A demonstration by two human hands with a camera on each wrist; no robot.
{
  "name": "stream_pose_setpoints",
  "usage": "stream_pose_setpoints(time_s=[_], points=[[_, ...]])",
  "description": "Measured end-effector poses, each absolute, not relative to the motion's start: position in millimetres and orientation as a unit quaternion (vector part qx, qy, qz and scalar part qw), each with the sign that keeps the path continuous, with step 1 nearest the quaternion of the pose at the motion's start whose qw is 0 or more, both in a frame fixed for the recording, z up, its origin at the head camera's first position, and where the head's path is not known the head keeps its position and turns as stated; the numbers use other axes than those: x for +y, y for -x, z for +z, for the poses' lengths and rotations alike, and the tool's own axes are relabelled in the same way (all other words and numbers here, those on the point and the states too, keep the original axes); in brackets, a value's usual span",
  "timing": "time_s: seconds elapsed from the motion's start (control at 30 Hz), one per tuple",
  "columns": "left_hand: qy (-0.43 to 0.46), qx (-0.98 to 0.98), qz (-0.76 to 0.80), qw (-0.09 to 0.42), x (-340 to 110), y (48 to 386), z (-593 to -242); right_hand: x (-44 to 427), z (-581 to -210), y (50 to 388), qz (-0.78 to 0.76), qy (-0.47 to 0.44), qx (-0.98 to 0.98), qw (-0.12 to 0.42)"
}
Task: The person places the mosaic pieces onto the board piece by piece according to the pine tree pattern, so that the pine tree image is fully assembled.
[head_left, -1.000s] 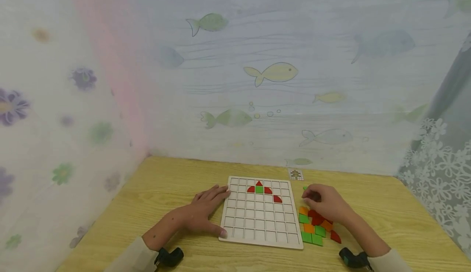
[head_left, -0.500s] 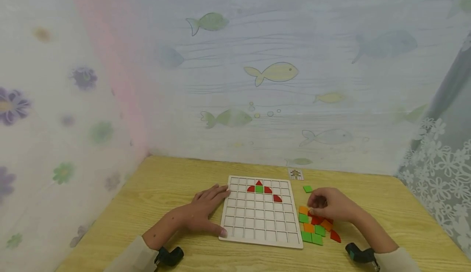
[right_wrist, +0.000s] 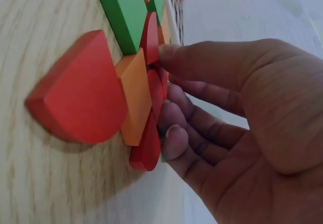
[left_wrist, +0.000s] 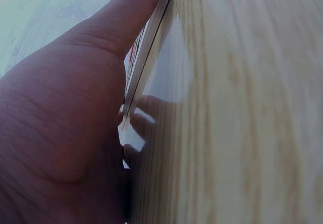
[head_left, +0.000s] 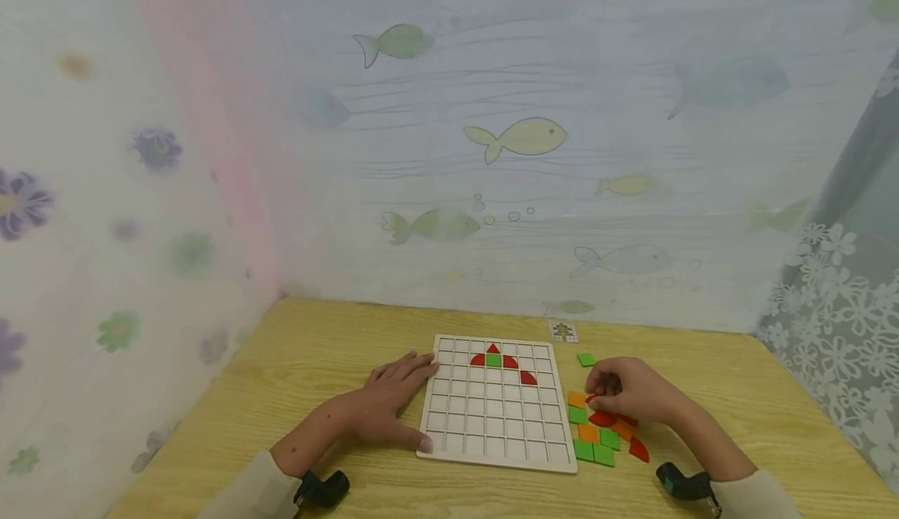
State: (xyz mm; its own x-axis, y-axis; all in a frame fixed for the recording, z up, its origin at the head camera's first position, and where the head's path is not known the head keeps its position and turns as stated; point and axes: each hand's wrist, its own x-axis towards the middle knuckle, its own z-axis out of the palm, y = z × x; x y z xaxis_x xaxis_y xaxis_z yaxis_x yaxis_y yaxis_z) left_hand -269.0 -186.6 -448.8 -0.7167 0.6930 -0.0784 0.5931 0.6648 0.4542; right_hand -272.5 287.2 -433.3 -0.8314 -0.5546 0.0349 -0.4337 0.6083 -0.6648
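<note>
My left hand (head_left: 389, 402) lies spread at the left side of a white gridded board (head_left: 477, 429), thumb and fingertips on its edge; the left wrist view shows the thumb (left_wrist: 116, 22) along that edge. Several pieces sit in the grid: a red triangle (head_left: 493, 349), a green square (head_left: 494, 360) and red quarter-circles (head_left: 528, 378). Right of the board, my right hand (head_left: 635, 390) curls over the loose pieces. Its thumb and fingers pinch a red quarter-circle piece (right_wrist: 151, 40) among other red ones (right_wrist: 146, 148); the fingers partly hide this spot.
Loose green squares (head_left: 604, 455), orange squares (head_left: 588, 433) and a separate red quarter-circle (head_left: 639, 449) lie near the right hand. One green square (head_left: 586, 360) lies farther back. A small pattern card (head_left: 564, 332) is by the wall behind the wooden table (head_left: 337, 332).
My right hand has shifted right and nearer, from beside the far green square down to the red pieces, uncovering that square. The left hand and board stay put.
</note>
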Motion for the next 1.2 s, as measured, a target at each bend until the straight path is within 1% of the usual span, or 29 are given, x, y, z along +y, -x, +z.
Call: stream_pose_setpoints(time_s=[0.1, 0.23, 0.43, 0.67, 0.93, 1.2], points=[[-0.355, 0.904, 0.203, 0.124, -187, 269, -449, 286, -434, 273, -0.335, 0.265, 0.901, 0.079], [-0.353, 0.905, 0.202, 0.124, -186, 269, -450, 284, -433, 272, -0.313, 0.255, 0.913, 0.053], [-0.349, 0.907, 0.200, 0.125, -186, 269, -449, 280, -434, 271, -0.290, 0.256, 0.922, 0.025], [-0.348, 0.906, 0.203, 0.126, -187, 267, -448, 278, -434, 270, -0.273, 0.268, 0.924, 0.032], [-0.348, 0.907, 0.203, 0.121, -187, 267, -450, 275, -434, 270, -0.303, 0.270, 0.912, 0.054], [-0.353, 0.906, 0.200, 0.119, -186, 270, -450, 272, -432, 272, -0.312, 0.262, 0.912, 0.040]])
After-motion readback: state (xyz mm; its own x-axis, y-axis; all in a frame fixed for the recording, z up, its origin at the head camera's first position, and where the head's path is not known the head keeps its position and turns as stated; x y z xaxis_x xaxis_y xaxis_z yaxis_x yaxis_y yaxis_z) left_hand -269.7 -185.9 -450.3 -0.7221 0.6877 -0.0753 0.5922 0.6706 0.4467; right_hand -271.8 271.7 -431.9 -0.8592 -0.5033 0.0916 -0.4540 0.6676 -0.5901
